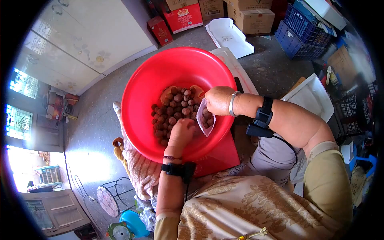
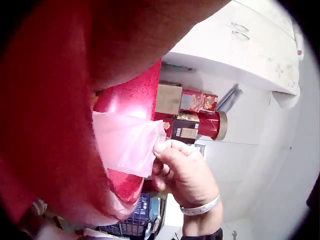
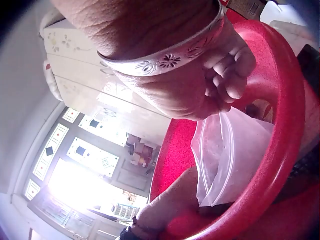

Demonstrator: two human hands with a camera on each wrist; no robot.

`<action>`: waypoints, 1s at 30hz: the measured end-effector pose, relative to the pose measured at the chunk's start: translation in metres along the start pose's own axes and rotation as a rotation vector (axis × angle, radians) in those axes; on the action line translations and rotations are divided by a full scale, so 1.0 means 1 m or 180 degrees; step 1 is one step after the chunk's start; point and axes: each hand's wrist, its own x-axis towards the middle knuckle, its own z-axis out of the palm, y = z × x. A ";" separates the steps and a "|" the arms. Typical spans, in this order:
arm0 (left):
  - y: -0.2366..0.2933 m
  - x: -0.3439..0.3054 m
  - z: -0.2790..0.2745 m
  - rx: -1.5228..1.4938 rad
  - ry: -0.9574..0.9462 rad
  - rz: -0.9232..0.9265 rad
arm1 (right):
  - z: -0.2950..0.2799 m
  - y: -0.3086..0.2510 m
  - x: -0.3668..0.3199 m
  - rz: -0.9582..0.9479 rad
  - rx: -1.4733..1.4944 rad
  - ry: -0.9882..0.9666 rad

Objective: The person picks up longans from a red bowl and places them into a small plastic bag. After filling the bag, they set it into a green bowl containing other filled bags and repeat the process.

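A large red plastic basin [image 1: 138, 92] holds a heap of walnuts [image 1: 173, 107]. My right hand [image 1: 218, 101] pinches the top edge of a clear zip-seal plastic bag [image 3: 245, 150] over the basin's right side. The bag's mouth gapes, and several walnuts [image 1: 207, 117] show inside it. Down in the basin, my left hand [image 1: 182, 134] is at the near side of the heap, just left of the bag. Its fingertips are hidden, and I cannot tell whether they hold a walnut. The left wrist view shows the right hand's thumb and fingers at the bag's edge.
Beneath the basin lies a red box or board [image 1: 218, 156]. Cardboard boxes [image 1: 256, 22], a white tray [image 1: 230, 38] and blue crates [image 1: 300, 38] stand beyond it. White cabinets [image 1: 80, 40] line the left, and a wire-legged stool [image 1: 108, 200] lies on the floor.
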 end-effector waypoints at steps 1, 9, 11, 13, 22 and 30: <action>-0.007 -0.001 0.006 -0.0067 -0.0507 0.0040 | 0.000 0.000 0.000 -0.0030 0.0004 0.0020; -0.028 -0.009 0.031 0.0065 -0.0872 0.0365 | 0.000 0.001 -0.002 -0.0102 0.0031 0.0036; -0.032 -0.009 0.035 0.0209 -0.1012 0.0183 | -0.001 0.000 -0.003 -0.0104 -0.0017 -0.0002; -0.049 -0.009 0.048 0.0144 -0.1031 0.0136 | -0.001 0.001 -0.003 -0.0113 -0.0013 -0.0020; -0.037 -0.007 0.040 0.0264 -0.1387 -0.0074 | -0.001 -0.001 -0.004 -0.0073 -0.0051 -0.0094; 0.010 0.004 -0.004 -0.0106 0.0474 -0.0220 | -0.002 0.001 -0.004 -0.0083 -0.0052 -0.0067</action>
